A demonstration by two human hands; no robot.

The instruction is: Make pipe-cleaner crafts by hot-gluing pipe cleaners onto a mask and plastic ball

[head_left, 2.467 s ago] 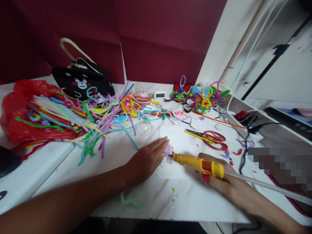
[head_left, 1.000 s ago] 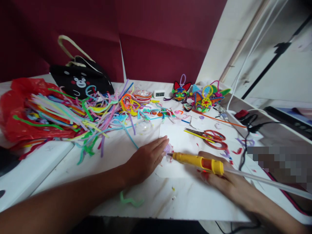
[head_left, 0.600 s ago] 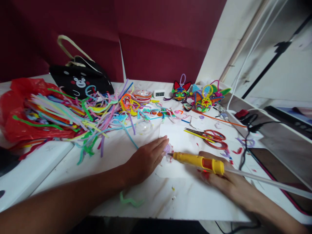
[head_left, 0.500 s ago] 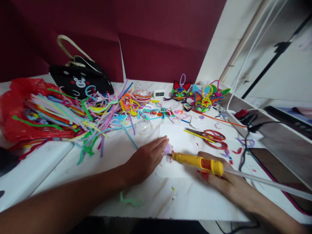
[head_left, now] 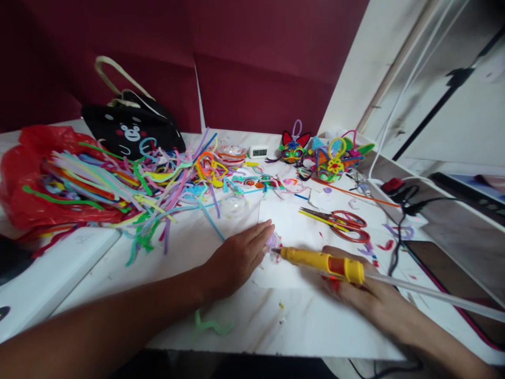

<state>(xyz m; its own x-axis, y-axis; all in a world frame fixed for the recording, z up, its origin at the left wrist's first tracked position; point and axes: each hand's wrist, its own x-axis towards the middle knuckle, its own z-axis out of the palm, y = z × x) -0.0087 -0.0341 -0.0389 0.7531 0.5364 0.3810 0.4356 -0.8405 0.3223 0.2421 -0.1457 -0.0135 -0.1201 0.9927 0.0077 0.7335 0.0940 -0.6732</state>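
Two hands work a small purple coil on a cluttered white table.

The left hand [head_left: 236,258] lies flat and spread, gripping nothing, its fingertips [head_left: 265,231] pressing on the purple coil [head_left: 272,241] at the near left edge of a white paper sheet [head_left: 290,226]. The right hand [head_left: 369,297] is closed around a yellow glue pen [head_left: 320,261], which lies low and nearly level, a clear stick trailing off to the right and its metal tip just beside the coil. Red-handled scissors [head_left: 344,224] lie on the sheet, farther right. A pile of pipe cleaners [head_left: 130,184] spills from a red plastic bag [head_left: 19,179] on the far left, with a black bag [head_left: 132,131] behind it. Two pipe-cleaner masks [head_left: 333,163] and a small clock [head_left: 259,152] stand at the far edge.
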